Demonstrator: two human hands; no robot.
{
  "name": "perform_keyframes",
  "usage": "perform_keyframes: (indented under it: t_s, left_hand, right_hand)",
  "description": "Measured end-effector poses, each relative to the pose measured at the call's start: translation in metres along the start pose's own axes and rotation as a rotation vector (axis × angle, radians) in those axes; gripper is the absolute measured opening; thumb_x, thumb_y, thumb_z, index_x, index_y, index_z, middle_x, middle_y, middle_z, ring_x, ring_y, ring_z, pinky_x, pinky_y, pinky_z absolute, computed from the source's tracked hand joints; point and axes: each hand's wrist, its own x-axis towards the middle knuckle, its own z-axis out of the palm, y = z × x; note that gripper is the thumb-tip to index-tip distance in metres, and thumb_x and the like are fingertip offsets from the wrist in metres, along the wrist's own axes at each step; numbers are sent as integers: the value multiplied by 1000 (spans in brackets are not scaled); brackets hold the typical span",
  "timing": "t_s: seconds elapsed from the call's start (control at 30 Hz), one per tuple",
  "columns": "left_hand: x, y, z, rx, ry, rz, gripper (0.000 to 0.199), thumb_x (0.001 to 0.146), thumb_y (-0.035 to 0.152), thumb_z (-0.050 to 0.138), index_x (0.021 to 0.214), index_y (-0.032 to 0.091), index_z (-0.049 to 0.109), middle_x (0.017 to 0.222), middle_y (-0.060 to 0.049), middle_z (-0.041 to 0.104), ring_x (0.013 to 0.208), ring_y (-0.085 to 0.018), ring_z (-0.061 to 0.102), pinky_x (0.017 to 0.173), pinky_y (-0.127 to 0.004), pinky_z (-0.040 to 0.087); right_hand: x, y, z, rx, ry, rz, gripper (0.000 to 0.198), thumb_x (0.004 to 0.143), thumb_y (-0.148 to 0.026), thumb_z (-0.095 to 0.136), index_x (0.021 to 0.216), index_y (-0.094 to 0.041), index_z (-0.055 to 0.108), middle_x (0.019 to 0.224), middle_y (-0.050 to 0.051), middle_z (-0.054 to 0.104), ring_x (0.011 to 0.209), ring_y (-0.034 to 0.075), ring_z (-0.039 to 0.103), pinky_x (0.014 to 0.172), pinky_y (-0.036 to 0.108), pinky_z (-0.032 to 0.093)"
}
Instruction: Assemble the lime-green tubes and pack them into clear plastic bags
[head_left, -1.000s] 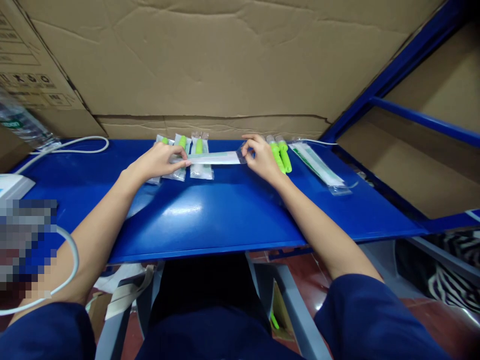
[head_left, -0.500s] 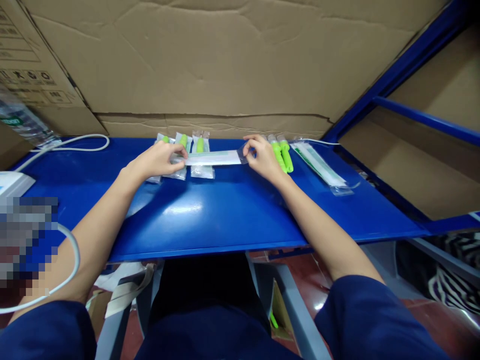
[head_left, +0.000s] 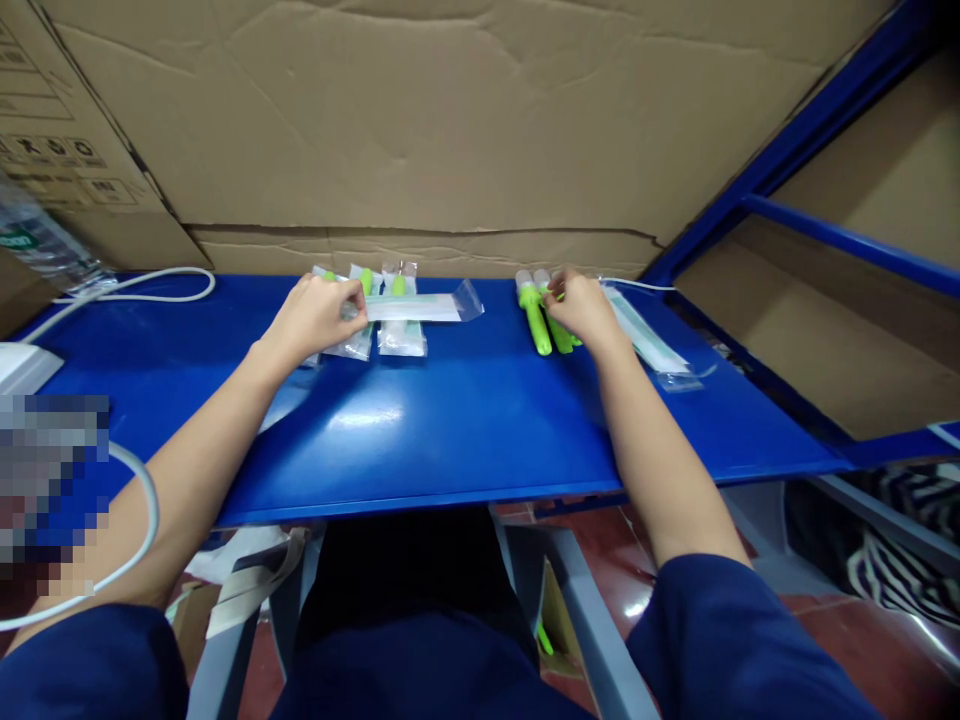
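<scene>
Here the left hand [head_left: 315, 318] pinches one end of a long clear plastic sleeve with a white strip inside [head_left: 420, 306], thumb and forefinger closed on it, so that the sleeve sticks out flat to the right over a row of small clear sachets with lime-green caps showing [head_left: 375, 325]. Its open far end hangs free, and held by one end only it could sag or twist; a careless sweep might also drag the sachets underneath out of line.

The right hand [head_left: 583, 308] is curled over a cluster of lime-green plastic tubes [head_left: 538, 320] lying on the bench, fingertips on them; whether it has one gripped or merely touches them I cannot tell. These are round things on a smooth surface, so a nudge could roll one away. Just beside that hand, on its right, lies a flat pile of long clear packets with green-and-white inserts [head_left: 645, 335].

Everything rests on a glossy blue metal bench top [head_left: 450, 420], backed by a creased brown cardboard wall [head_left: 450, 130]. A white cable [head_left: 135, 290] loops at the far left, and blue steel framing [head_left: 787, 140] rises on the right.
</scene>
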Motion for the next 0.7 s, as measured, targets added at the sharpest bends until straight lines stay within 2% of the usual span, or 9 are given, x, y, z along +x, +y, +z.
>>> perform_keyframes:
  t_s: [0.1, 0.3, 0.37, 0.47, 0.57, 0.63, 0.7]
  left_hand:
    - [0, 1, 1, -10, 27, -16, 24, 87, 30, 54, 96, 19, 73, 76, -5, 72, 81, -24, 69, 90, -37, 48]
    - [0, 2, 2, -26, 52, -38, 25, 88, 32, 53, 98, 21, 73, 78, -6, 72, 83, -26, 69, 90, -39, 48]
    - [0, 2, 2, -30, 65, -36, 24, 88, 32, 53, 97, 21, 73, 76, -5, 71, 84, -26, 69, 89, -38, 48]
    - [-1, 2, 0, -19, 57, -45, 23, 89, 32, 53, 96, 21, 73, 75, -5, 70, 84, -26, 69, 89, -38, 47]
    - [-1, 3, -3, -2, 39, -61, 24, 90, 32, 53, 97, 21, 72, 76, -5, 71, 83, -26, 68, 90, -39, 47]
    - [-1, 4, -5, 1, 29, -71, 24, 90, 33, 53, 99, 21, 72, 77, -6, 71, 84, -27, 68, 91, -40, 47]
    - [-1, 5, -7, 6, 17, -82, 26, 91, 33, 52, 100, 21, 72, 78, -6, 71, 85, -27, 68, 92, -41, 47]
  right_hand:
    - [5, 12, 10, 15, -51, 58, 17, 88, -22, 59, 105, -20, 62, 101, 15, 76, 100, 34, 73, 97, 51, 57]
    - [9, 12, 30, 134, -69, -74, 32, 85, -39, 69, 109, -20, 62, 78, 10, 73, 80, 33, 73, 84, 52, 60]
    - [8, 7, 29, 190, -130, -129, 33, 86, -42, 69, 110, -21, 63, 74, 8, 72, 73, 31, 72, 81, 52, 61]
    - [3, -4, 21, 216, -218, -126, 22, 92, -37, 64, 106, -21, 66, 69, 8, 70, 69, 30, 71, 81, 52, 60]
    - [-2, -14, 11, 145, -86, -122, 22, 93, -26, 57, 109, -19, 69, 84, 14, 74, 89, 35, 73, 93, 57, 57]
    - [-5, -17, 9, 122, -18, -202, 35, 88, -17, 55, 121, -19, 69, 109, 18, 74, 109, 38, 70, 103, 59, 53]
    - [-6, -19, 13, 121, -39, -318, 51, 82, -10, 55, 131, -22, 67, 135, 18, 66, 130, 38, 62, 113, 62, 47]
